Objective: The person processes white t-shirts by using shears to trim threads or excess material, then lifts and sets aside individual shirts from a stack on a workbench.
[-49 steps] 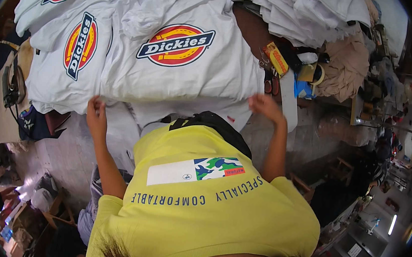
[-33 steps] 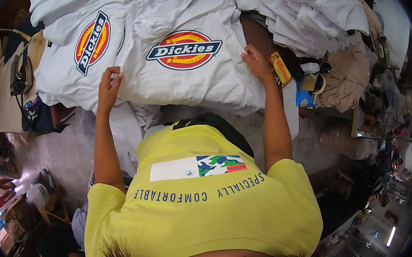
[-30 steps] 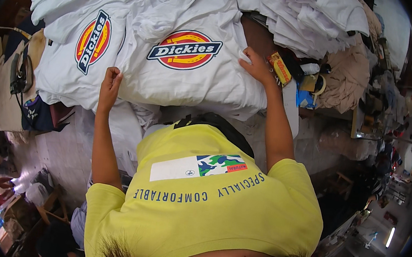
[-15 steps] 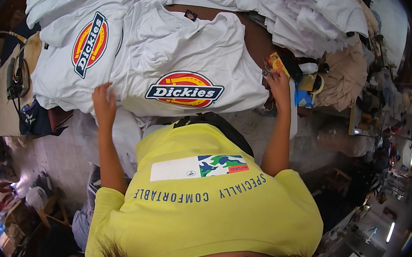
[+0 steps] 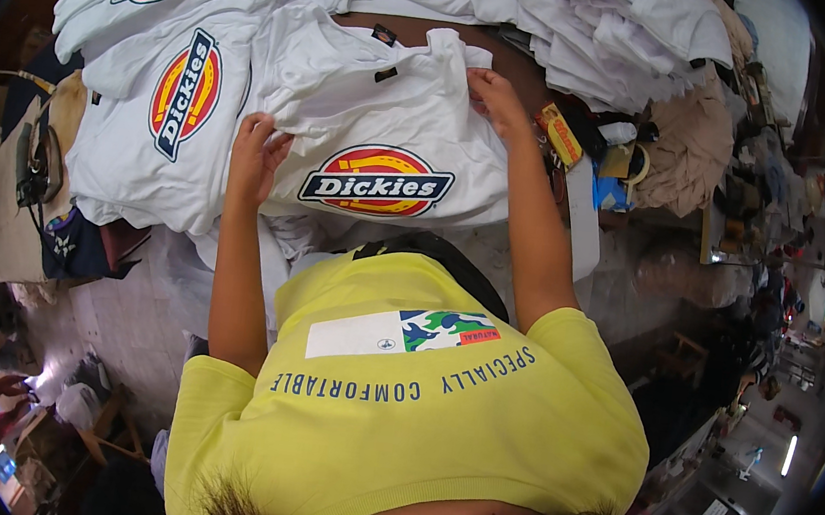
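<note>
A white T-shirt with a red, yellow and navy chest print lies in front of me, its neckline toward the far side. My left hand is at its left part, fingers curled and pinching a fold of the cloth. At the far right, my right hand grips the edge of the same shirt between thumb and fingers. A small black label shows inside the neck. Beside it on the left lies another white printed T-shirt, its print turned sideways.
Piles of white shirts lie along the far side. A yellow and red box, a roll of tape and a beige cloth crowd the right. Brown garments and a dark bag are at the left.
My right hand has moved up and left from beside the yellow box onto the shirt's edge. My left hand has moved up and right onto the shirt, whose neck now lies more open.
</note>
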`<state>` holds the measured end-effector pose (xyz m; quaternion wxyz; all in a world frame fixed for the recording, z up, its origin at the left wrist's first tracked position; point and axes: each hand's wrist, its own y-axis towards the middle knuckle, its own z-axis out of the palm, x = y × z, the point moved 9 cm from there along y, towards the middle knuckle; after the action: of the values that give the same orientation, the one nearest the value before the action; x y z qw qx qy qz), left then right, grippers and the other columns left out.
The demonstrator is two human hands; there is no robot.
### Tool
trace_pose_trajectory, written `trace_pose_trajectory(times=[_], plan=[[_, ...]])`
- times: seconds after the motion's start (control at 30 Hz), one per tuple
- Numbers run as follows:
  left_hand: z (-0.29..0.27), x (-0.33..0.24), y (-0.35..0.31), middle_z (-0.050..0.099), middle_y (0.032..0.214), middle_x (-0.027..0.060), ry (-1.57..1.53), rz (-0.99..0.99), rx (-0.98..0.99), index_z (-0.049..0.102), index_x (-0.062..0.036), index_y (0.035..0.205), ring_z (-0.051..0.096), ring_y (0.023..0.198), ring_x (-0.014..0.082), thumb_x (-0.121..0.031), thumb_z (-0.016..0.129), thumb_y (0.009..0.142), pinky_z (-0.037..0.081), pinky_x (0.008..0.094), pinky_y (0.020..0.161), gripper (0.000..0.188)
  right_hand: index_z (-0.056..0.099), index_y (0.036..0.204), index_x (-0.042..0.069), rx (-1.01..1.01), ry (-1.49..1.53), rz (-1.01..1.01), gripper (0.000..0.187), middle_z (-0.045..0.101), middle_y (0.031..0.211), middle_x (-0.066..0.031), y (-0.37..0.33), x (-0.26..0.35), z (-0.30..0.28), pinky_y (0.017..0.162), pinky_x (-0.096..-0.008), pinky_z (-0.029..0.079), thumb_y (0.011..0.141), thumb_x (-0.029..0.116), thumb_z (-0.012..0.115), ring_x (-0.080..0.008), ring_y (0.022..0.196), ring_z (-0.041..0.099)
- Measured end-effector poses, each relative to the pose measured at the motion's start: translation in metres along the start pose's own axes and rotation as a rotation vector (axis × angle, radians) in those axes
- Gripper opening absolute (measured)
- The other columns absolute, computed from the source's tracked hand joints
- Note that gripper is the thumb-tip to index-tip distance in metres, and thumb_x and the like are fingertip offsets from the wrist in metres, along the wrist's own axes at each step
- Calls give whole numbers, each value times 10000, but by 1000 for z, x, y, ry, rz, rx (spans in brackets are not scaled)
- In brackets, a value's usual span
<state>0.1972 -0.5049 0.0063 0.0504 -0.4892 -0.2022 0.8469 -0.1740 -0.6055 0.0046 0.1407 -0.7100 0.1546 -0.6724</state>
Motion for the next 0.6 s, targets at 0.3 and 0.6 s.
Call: trace_pose_trajectory(times=[0.3,0.6], plan=[[14,44,16,570,821,40,172,-216,45,459,-26,1146,520,726,124,-417,596,827,433,225,627,523,570,832,32,-512,-711,-537,399,597,886,-159,-34,45,35,706,-393,462,745,407,671,-342,819,580],[74,54,-2,439,645,-44,-162,-498,424,578,-32,977,393,576,67,-529,551,814,321,213,519,524,575,1031,25,344,279,81,386,620,1007,-101,-17,-5,100,759,-317,492,828,351,606,-167,859,612]])
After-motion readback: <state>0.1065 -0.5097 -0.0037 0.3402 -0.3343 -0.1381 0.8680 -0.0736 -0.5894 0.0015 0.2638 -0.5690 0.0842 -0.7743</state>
